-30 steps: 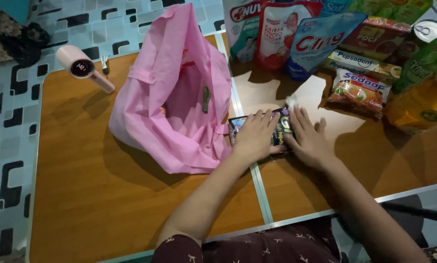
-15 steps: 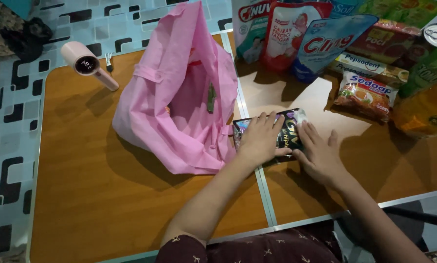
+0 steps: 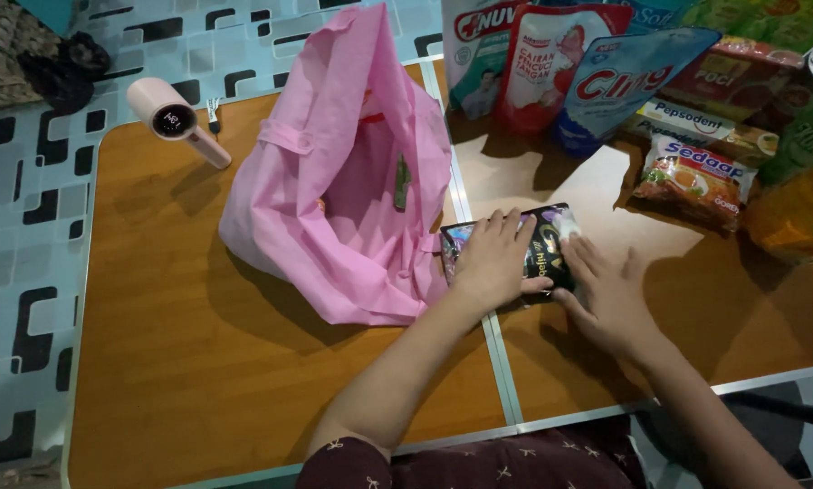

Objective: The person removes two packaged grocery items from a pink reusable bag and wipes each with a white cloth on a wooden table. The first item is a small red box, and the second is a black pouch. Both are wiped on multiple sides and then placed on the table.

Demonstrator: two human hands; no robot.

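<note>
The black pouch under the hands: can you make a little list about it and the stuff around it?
black pouch: flat on the table, beside the bag's mouth
left hand: palm down on the pouch
right hand: fingers touching the pouch's right edge
pink bag: open, left of the pouch
pink dryer: far left corner
groceries: packets and pouches along the far right

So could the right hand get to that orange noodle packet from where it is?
Probably yes: the right hand lies flat by the dark pouch, and only bare table separates it from the noodle packet.
</note>
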